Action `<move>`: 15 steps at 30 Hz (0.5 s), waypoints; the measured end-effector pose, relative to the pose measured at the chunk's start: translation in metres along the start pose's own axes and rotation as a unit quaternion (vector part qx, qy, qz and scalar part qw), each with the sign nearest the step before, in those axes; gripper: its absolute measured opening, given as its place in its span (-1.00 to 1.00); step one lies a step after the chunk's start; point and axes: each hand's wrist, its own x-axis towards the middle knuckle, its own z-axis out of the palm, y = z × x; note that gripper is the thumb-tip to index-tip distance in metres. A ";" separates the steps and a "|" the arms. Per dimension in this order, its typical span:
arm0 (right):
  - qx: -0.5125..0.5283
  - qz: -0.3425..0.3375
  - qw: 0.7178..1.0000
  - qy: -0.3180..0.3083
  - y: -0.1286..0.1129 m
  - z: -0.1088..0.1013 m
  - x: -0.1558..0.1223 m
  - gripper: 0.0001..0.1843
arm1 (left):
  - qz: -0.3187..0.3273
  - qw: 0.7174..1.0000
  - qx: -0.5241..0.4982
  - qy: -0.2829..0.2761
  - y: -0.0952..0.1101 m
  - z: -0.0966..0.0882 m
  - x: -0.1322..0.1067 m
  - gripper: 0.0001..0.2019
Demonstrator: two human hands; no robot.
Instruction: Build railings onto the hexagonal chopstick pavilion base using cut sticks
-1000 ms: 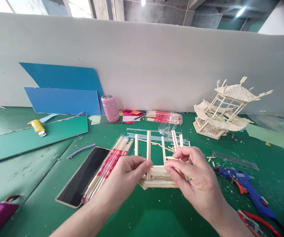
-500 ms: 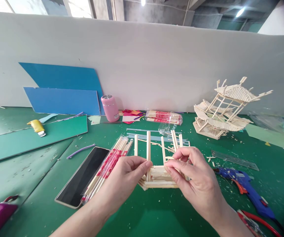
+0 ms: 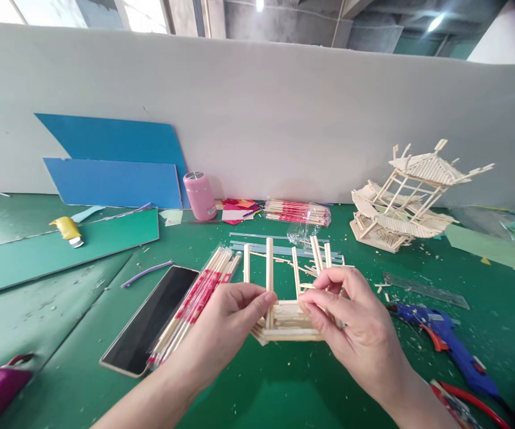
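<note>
A small frame of wooden sticks (image 3: 284,298) stands on the green mat, a layered base with several upright posts. My left hand (image 3: 228,325) pinches one front post with thumb and fingertips. My right hand (image 3: 351,325) is closed on the frame's right side, its fingers pinching a short stick piece near the top of the base. A cellophane pack of chopsticks (image 3: 195,307) lies just left of my left hand, partly over a black phone (image 3: 148,319).
A finished stick pagoda (image 3: 407,199) stands at the back right. A blue glue gun (image 3: 445,339), red-handled pliers (image 3: 467,405) and a clear ruler (image 3: 425,289) lie at right. A pink bottle (image 3: 200,195), blue boards (image 3: 114,167), another chopstick pack (image 3: 297,213) and a yellow knife (image 3: 68,230) lie behind.
</note>
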 end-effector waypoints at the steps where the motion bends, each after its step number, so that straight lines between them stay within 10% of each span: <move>1: 0.001 0.000 1.000 0.000 0.000 0.000 0.000 -0.85 | 0.002 1.000 0.000 -0.001 0.000 0.000 0.000 -0.65; 15: -0.025 -0.009 0.999 0.023 -0.001 -0.007 0.000 -0.73 | 0.004 1.000 -0.023 0.012 -0.005 -0.003 0.002 -0.68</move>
